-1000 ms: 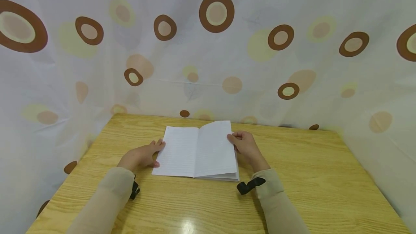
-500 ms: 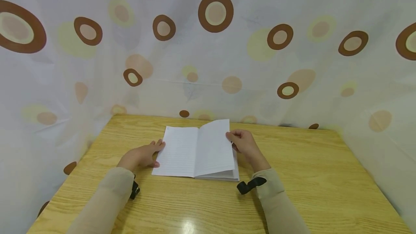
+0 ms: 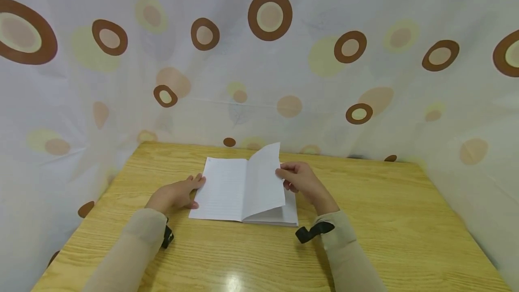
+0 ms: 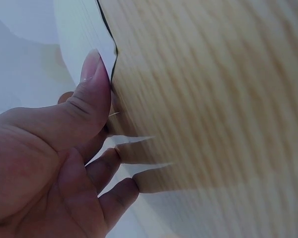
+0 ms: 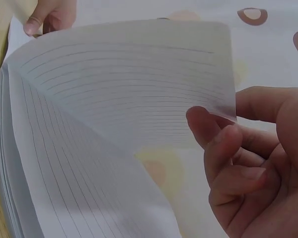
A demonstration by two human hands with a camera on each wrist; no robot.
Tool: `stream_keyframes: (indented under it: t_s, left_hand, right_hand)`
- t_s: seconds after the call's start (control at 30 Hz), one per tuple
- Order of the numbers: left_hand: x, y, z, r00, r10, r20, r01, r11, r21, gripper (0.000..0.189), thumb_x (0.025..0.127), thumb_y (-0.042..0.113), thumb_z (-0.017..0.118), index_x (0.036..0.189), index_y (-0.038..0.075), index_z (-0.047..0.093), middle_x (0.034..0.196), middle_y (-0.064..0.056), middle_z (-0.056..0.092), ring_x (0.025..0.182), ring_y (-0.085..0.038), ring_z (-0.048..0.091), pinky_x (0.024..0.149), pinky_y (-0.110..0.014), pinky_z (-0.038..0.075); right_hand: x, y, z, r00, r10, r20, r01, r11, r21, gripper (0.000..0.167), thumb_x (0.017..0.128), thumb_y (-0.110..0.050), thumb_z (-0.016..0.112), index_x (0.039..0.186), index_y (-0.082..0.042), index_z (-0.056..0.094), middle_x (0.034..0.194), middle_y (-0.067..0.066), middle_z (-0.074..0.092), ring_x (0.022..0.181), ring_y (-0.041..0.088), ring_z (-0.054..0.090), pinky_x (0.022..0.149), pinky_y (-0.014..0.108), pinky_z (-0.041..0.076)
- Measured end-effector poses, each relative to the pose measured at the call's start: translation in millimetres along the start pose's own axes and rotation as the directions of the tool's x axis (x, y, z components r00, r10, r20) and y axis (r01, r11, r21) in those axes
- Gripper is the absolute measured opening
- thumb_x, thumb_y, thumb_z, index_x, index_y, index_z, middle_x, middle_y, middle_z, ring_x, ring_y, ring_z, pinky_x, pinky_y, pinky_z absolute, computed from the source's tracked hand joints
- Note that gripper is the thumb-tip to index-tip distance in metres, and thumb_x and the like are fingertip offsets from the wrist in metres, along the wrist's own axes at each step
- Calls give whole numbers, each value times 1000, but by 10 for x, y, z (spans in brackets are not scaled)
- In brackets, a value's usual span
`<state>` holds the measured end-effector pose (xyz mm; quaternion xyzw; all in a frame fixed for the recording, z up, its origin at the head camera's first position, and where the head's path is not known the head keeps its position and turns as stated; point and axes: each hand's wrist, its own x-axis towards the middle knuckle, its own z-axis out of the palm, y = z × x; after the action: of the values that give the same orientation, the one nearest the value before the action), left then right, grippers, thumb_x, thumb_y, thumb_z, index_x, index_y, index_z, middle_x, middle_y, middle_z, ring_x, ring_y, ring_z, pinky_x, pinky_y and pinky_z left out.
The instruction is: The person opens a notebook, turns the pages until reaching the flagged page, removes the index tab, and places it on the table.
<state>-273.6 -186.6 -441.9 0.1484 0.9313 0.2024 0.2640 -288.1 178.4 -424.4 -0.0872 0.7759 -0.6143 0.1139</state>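
A white lined notebook lies spread open on the table. My left hand rests at its left edge, fingers extended; in the left wrist view the thumb lies on the margin of the paper and the other fingertips meet the wood. With thumb and index finger, my right hand pinches the outer edge of a right-hand page. That page is lifted and curves up from the spine. Beneath it, more ruled sheets show in the right wrist view.
The wooden table extends around the notebook on all sides. A white sheet with brown and yellow circles hangs behind and along both sides. Black straps sit at the wrists.
My right hand has drawn the pinched page upward and leftward, so it bends more and uncovers more of the sheet below. The left hand has stayed in place.
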Motion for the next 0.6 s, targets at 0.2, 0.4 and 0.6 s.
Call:
stream_keyframes:
  t_s: [0.2,0.4,0.6]
  left_hand:
    - [10,-22,8,1000,3,2,-3,1000,-7,86,91,16,67,159,11,14,163,-19,2,147,-42,5,114,-60,14]
    - [11,-28,14,1000,9,2,-9,1000,2,88,91,18,68,159,10,13,162,-21,2,147,-44,5,113,-62,14]
    - [1,-21,18,1000,5,-4,-5,1000,-9,88,91,18,68,159,11,13,162,-23,2,146,-44,7,112,-64,14]
  right_hand:
    - [-23,-16,47,998,-43,52,43,999,1,22,98,-19,64,102,3,68,71,4,53,57,15,47,48,23,31]
    - [-33,-41,151,998,-58,14,58,998,-8,23,97,-22,66,98,1,69,70,4,54,56,13,44,49,22,32]
    - [-20,-45,252,996,-74,-52,74,997,-17,24,95,-24,70,93,-1,70,69,4,56,54,12,44,48,22,35]
